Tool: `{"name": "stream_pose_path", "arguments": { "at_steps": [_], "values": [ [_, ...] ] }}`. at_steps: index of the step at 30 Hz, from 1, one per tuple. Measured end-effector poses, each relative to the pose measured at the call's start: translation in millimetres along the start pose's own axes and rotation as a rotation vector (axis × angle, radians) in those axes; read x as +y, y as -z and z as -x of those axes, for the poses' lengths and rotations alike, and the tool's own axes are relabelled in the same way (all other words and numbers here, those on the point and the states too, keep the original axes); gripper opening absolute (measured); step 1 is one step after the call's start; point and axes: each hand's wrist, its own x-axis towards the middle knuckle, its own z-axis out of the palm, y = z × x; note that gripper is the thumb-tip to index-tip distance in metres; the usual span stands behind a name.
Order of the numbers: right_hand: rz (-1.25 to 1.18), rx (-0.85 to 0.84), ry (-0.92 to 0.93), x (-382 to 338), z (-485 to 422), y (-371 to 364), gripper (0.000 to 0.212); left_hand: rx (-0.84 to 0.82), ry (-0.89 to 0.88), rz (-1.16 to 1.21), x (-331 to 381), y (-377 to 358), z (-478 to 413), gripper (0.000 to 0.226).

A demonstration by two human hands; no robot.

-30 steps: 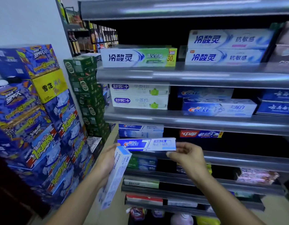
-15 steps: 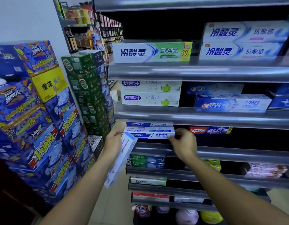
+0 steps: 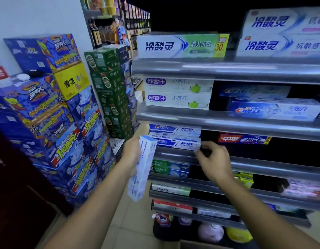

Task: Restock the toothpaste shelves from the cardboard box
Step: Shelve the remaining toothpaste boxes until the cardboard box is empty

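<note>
Both hands work at the left end of the metal shelving unit (image 3: 227,69), whose rounded steel lips stick out towards the viewer tier on tier. Stacked blue drink cartons (image 3: 47,114) and a column of green cartons (image 3: 110,87) rise on the left. Only a narrow strip of tiled floor (image 3: 130,221) lies open between them and the shelves, and both forearms reach up through that gap.

On the third tier, dark open room lies between a stack of three blue-and-white Crest boxes (image 3: 173,137) and a red box (image 3: 243,139) further right. The right hand (image 3: 213,159) is in front of this gap with its fingers curled, its fingertips (image 3: 198,147) at the right end of the lowest Crest box. Blur hides whether they pinch it or only touch it.

The left hand (image 3: 132,153) grips a white and pale-blue toothpaste box (image 3: 143,168) near its upper end. This box hangs steeply tilted just outside the shelf's left edge, its top level with the Crest stack and its lower end pointing at the floor.

Above sit two white boxes with purple logos (image 3: 177,92). Below are two green Darlie boxes (image 3: 170,168).
</note>
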Motion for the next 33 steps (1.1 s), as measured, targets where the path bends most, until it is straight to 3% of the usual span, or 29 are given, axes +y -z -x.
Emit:
{"name": "stream_pose_path", "arguments": {
  "at_steps": [2,5,7,9,12,17,19,23,26,28,30,33],
  "values": [
    [-0.243,-0.26,-0.063,-6.6,21.3,9.5,0.018,-0.008,0.052,0.102,0.8,-10.7,18.6,0.046],
    [-0.397,-0.61,-0.038,-13.2,51.8,20.7,0.033,-0.013,0.119,0.285,8.7,-35.3,46.4,0.039],
    [-0.426,-0.726,-0.016,-16.8,66.5,29.3,0.05,-0.04,0.16,0.397,15.5,-51.7,61.2,0.037],
    [-0.441,-0.745,0.013,-16.0,73.8,41.7,0.055,-0.071,0.182,0.49,22.4,-67.9,75.3,0.04],
    [-0.478,-0.635,-0.003,-6.8,69.0,64.9,0.042,-0.178,0.145,0.533,31.1,-88.0,94.1,0.047],
    [-0.564,-0.569,0.011,13.1,54.7,128.3,0.034,-0.325,0.015,0.249,35.2,-95.7,110.7,0.048],
    [-0.345,-0.453,0.201,17.8,49.1,156.6,0.032,-0.405,0.019,0.146,41.5,-92.4,113.7,0.064],
    [0.249,0.134,0.808,37.8,29.8,195.3,0.037,-0.576,0.042,0.026,57.3,-96.3,131.2,0.075],
    [0.345,0.359,0.929,47.2,24.3,213.4,0.027,-0.658,-0.021,0.013,62.5,-106.4,141.2,0.06],
    [0.345,0.414,0.937,52.0,21.7,219.2,0.027,-0.682,-0.07,-0.014,67.0,-115.0,147.6,0.054],
    [0.322,0.405,0.95,54.8,19.1,225.2,0.034,-0.637,-0.109,-0.035,71.7,-122.0,150.9,0.063],
    [0.17,0.244,0.83,61.0,19.0,237.9,0.059,-0.589,-0.184,-0.042,79.1,-129.3,153.9,0.063]
  ]
}}
